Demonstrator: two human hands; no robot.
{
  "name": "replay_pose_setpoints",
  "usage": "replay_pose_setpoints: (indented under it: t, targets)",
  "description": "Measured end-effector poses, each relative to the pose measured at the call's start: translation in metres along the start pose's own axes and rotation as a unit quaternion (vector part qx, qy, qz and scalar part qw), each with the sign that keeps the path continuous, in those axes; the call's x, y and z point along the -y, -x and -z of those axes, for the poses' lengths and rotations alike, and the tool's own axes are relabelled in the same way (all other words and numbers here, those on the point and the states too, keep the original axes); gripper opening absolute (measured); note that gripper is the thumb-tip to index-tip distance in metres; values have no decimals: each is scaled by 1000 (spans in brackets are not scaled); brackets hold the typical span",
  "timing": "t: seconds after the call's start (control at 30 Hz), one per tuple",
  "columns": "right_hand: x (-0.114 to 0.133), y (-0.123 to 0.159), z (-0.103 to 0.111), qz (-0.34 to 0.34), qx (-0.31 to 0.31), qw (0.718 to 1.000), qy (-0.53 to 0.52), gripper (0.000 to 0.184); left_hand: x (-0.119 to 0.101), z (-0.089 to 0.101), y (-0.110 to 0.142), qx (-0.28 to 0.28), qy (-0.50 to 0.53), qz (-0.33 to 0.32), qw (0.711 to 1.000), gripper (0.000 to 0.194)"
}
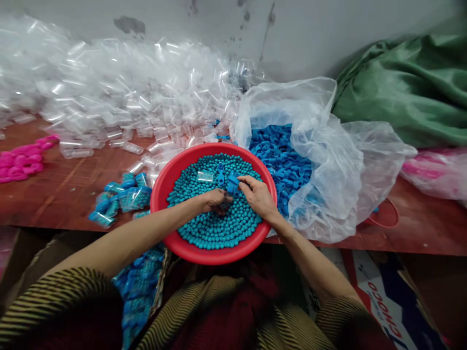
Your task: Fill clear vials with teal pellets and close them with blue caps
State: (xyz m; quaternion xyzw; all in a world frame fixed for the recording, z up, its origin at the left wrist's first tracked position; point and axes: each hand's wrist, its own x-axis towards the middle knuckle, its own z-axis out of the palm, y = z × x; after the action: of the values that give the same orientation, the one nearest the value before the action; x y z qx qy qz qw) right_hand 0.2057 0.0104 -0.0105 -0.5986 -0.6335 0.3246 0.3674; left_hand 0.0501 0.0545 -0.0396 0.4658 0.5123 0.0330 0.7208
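Reddish tabletop [73,187] below, right grip [258,198] pinches a blue piece [232,184], left grip [217,199] unclear

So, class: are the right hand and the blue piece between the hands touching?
Touching: the head view shows the right hand with fingertips against the blue piece.

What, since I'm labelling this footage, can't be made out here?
In the head view:
Left hand: blur and dark shading obscure its fingertips and whatever they may grip.
Red basin: turquoise beads cover its bottom.
Heap of blue caps: the translucent plastic bag's folds hide part.
Clear plastic tubes: the left edge cuts off their pile.
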Motion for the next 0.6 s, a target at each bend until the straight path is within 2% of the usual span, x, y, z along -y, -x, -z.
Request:
replay_pose_setpoints:
  t: [0.1, 0.23, 0.3, 0.4, 0.5, 0.6]
  targets:
    - [-8, -2, 3, -21, 6, 997, -77, 30, -10, 4, 4, 65, 49, -31, 996, 22]
    - [-8, 2, 5, -4, 7, 995, -100, 25, -9, 13, 18, 146, 136, -86, 976, 46]
    - [-3, 6, 4, 11, 3, 996, -85, 22, -4, 14, 24, 142, 152, -117, 971, 50]
    - [6, 12, 2, 36, 2, 998, -54, 20, 3, 11, 32, 102, 142, -161, 971, 48]
    - [13, 15, 3, 56, 1, 998, -27, 18, 7, 6, 40, 72, 123, -183, 973, 45]
    - [17, 17, 4, 51, -1, 999, -21, 18, 8, 2, 47, 66, 130, -195, 970, 45]
